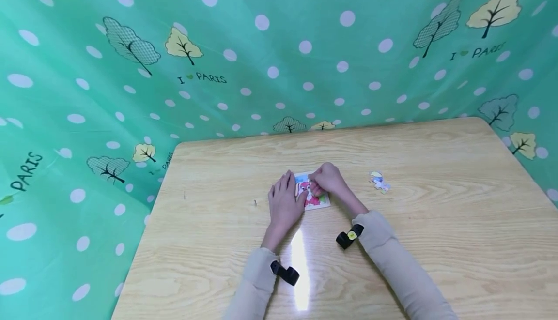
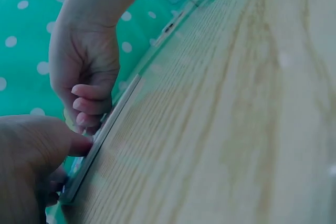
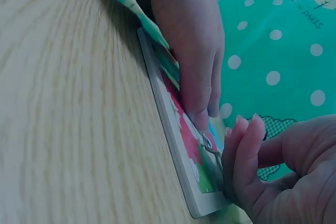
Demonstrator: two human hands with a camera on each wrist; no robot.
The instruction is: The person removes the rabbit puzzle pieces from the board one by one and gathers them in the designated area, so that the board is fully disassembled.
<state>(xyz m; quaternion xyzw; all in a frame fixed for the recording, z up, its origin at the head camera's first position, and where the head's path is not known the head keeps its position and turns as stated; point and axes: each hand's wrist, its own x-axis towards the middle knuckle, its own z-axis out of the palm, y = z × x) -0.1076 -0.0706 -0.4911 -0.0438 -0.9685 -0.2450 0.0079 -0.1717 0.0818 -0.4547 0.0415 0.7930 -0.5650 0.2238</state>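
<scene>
A small jigsaw puzzle point(image 1: 313, 203) in a pale tray lies on the table, showing a pink cartoon figure with blue and green around it. My left hand point(image 1: 284, 204) rests along its left side, fingers straight and thumb over the picture. At the upper right part of the puzzle, my right hand point(image 1: 330, 180) has its fingers curled, with thumb and forefinger pinching at a puzzle piece that they mostly hide. The right wrist view shows the tray's pale rim point(image 3: 173, 135) flat on the wood, with the right hand's fingertips point(image 3: 242, 129) right at the picture.
Loose puzzle pieces point(image 1: 380, 182) lie close together on the table, right of the puzzle. The wooden table point(image 1: 209, 223) ends at a green dotted curtain point(image 1: 244, 58) behind and at the left. Each sleeve carries a black wrist camera point(image 1: 285, 273).
</scene>
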